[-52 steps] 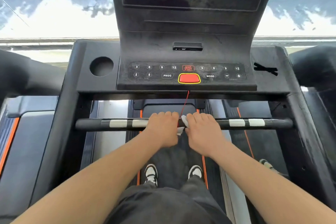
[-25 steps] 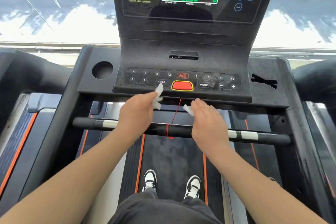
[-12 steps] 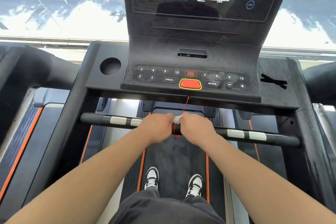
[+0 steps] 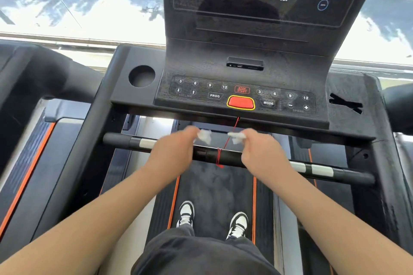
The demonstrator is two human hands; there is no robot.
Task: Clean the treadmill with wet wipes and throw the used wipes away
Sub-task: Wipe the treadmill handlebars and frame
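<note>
Open gap between the console [image 4: 243, 78] lower edge and the handlebar [image 4: 207, 156]; a red cord [image 4: 232, 131] crosses it mid-span. Left hand [image 4: 172, 152] pinches a wipe [image 4: 204, 136] at its fingertips; right hand [image 4: 261, 152] pinches a second wipe [image 4: 237, 137]. The wipes lie either side of the cord, above the bar. Blurred; contact with the bar unclear.

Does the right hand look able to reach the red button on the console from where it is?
Probably yes: the right hand, pinching a wipe, hangs just short of the console edge, with nothing between it and the red button.
</note>
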